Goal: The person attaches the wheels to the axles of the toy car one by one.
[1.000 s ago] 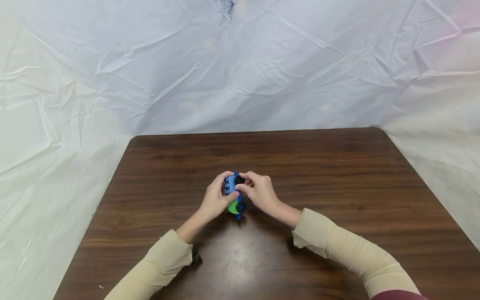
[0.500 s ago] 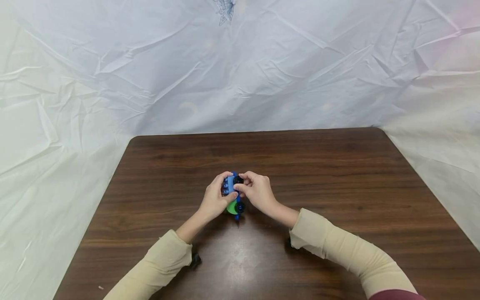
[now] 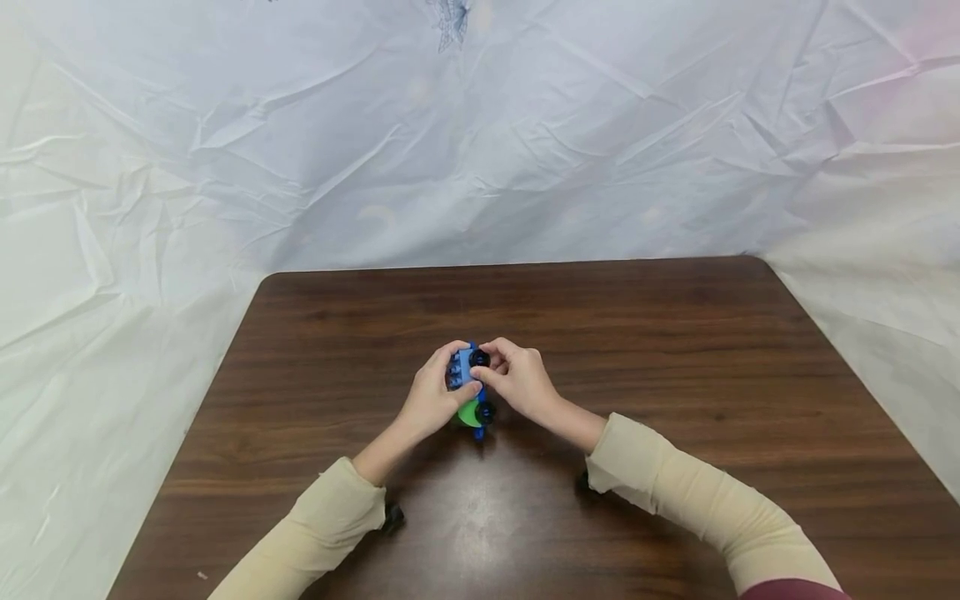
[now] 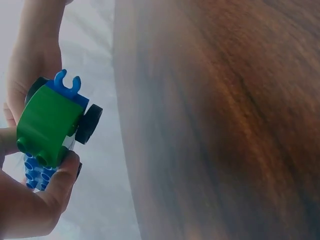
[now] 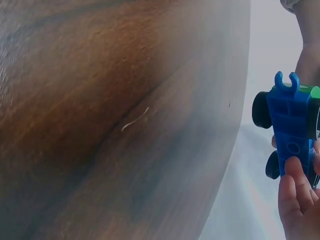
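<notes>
A toy building-block car [image 3: 466, 367] is held between both hands over the middle of the table. It has a blue base [image 5: 290, 117] with a hook at one end, black wheels [image 5: 261, 110], a green curved block [image 4: 50, 125] and a light blue studded brick [image 4: 37, 172]. My left hand [image 3: 429, 402] grips the car's brick side, thumb near the green block. From the other side, my right hand [image 3: 525, 387] pinches the car by its far wheel; the right wrist view shows its fingertips against the base's underside. The fingers partly cover the light blue brick.
The dark wood table [image 3: 660, 333] spreads around the hands. A wrinkled white sheet [image 3: 525, 167] hangs behind and beside it. Small black objects show by the left cuff [image 3: 393, 518] and under the right cuff [image 3: 583, 482]. A pale scrap [image 3: 202, 575] lies near the front left.
Both hands and the car shift slightly left, then back to the right. The grip of each hand looks much the same throughout.
</notes>
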Motion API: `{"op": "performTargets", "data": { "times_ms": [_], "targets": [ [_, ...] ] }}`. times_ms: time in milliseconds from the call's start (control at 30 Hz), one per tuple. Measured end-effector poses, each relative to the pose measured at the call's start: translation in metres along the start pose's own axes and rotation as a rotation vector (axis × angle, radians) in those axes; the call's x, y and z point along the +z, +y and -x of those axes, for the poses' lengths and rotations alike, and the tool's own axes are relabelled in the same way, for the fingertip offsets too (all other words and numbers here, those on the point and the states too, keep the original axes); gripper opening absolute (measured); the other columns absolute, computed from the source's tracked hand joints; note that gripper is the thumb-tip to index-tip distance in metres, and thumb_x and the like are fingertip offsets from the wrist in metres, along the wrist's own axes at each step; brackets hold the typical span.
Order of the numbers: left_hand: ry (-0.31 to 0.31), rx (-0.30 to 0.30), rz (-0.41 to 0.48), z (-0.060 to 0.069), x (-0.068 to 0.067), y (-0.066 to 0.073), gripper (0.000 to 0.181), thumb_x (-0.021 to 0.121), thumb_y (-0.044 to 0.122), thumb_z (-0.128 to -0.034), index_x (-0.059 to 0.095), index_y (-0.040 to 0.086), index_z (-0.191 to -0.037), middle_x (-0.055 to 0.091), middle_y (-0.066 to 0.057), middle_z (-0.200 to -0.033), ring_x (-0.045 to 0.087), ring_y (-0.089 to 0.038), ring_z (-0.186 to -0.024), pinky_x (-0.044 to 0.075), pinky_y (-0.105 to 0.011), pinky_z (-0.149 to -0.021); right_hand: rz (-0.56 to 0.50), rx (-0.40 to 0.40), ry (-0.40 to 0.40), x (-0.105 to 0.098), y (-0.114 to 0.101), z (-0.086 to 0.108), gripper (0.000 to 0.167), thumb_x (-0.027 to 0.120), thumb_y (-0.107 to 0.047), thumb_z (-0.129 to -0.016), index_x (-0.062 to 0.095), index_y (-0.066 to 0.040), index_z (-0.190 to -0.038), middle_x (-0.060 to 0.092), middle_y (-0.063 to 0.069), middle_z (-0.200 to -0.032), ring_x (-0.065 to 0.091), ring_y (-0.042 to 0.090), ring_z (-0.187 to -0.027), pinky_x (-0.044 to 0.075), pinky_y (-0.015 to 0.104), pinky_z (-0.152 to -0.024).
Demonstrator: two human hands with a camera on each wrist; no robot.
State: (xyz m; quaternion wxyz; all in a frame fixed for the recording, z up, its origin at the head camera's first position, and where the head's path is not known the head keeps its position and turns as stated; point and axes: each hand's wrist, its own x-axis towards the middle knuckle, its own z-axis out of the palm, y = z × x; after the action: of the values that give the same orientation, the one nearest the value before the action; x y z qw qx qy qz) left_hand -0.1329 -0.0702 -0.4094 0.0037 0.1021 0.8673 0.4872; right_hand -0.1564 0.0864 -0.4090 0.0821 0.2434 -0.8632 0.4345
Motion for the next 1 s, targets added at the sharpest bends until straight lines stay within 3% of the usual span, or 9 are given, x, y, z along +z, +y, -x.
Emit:
{"op": "performTargets", "data": {
  "times_ms": [400,700,867,1000],
  "targets": [
    [-0.021,-0.002,0.004,-0.001,-0.005,-0.002,0.052,0.067,0.017,-0.0775,0.044,0.016,-0.124,0.047,-0.009,-0.123,0.051,-0.023,-0.099,0.047,-0.035,-0.074,0.067,-0.069,-0.046,-0.009,0.006,0.002,0.032,0.067,-0.022,-0.077,0.058,-0.005,-0.103,0.06,0.001,-0.073,0.055,0.006,-0.06,0.044,0.015,-0.054],
    [-0.044,0.001,-0.009,-0.002,-0.005,-0.004,0.048,0.066,0.017,-0.0786,0.047,0.02,-0.123,0.044,-0.008,-0.126,0.05,-0.021,-0.096,0.046,-0.033,-0.074,0.071,-0.112,-0.028,-0.02,0.008,0.001,0.03,0.067,-0.017,-0.077,0.06,-0.001,-0.102,0.061,0.005,-0.082,0.056,0.009,-0.065,0.047,0.019,-0.058],
    [-0.055,0.055,-0.022,-0.001,-0.005,-0.004,0.047,0.066,0.014,-0.0785,0.048,0.019,-0.122,0.043,-0.009,-0.129,0.051,-0.022,-0.101,0.048,-0.037,-0.079,0.032,-0.152,-0.044,-0.026,0.011,-0.001,0.03,0.067,-0.014,-0.077,0.06,-0.001,-0.103,0.06,0.007,-0.086,0.055,0.009,-0.065,0.047,0.019,-0.057],
    [-0.089,0.105,-0.025,0.0,-0.005,-0.004,0.048,0.066,0.012,-0.0786,0.048,0.018,-0.123,0.04,-0.01,-0.132,0.05,-0.025,-0.107,0.048,-0.039,-0.082,-0.012,-0.152,-0.113,-0.03,0.012,-0.002,0.033,0.066,-0.014,-0.078,0.058,0.0,-0.106,0.058,0.011,-0.092,0.056,0.01,-0.068,0.047,0.019,-0.058]
  ]
}}
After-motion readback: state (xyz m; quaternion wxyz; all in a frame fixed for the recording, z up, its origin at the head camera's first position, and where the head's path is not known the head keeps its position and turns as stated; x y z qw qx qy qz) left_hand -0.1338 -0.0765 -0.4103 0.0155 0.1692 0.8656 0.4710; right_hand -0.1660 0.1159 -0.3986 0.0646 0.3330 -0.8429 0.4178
